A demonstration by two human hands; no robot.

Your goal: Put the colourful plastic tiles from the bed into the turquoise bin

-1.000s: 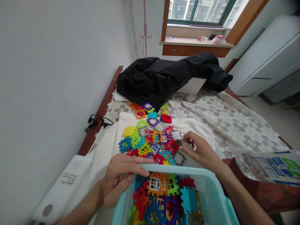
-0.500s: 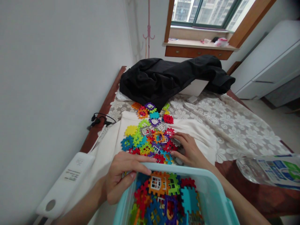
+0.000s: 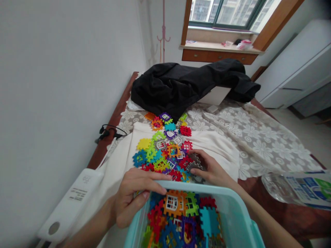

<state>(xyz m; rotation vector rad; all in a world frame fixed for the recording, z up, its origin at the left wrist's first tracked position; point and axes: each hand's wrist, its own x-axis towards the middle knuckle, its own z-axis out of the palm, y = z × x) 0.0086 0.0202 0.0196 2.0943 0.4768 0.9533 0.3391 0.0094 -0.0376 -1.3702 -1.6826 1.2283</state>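
Observation:
My left hand (image 3: 137,196) is closed over the far left rim of a turquoise plastic bin (image 3: 199,187), the thumb bent and the fingers lying along the edge. Inside it are mixed interlocking plastic building pieces, among them an orange window piece (image 3: 172,203) and a turquoise panel (image 3: 209,220). Just beyond the bin, my right hand (image 3: 210,170) curls its thumb and fingers around grey interlocking plastic pieces (image 3: 196,162) at the right side of a loose pile. That pile includes a yellow piece (image 3: 143,143) and an orange frame (image 3: 173,150). My right palm is hidden.
A black garment (image 3: 176,82) lies across the bed's far end, partly over a white box (image 3: 216,95). A white power strip (image 3: 74,201) with a cable is on the left. On the right rests a clear labelled bottle (image 3: 292,187). White cloth (image 3: 219,148) lies under the pile.
My right hand has shifted slightly right and down, and more of the grey pieces now shows between its thumb and fingers. My left hand stays on the bin's rim.

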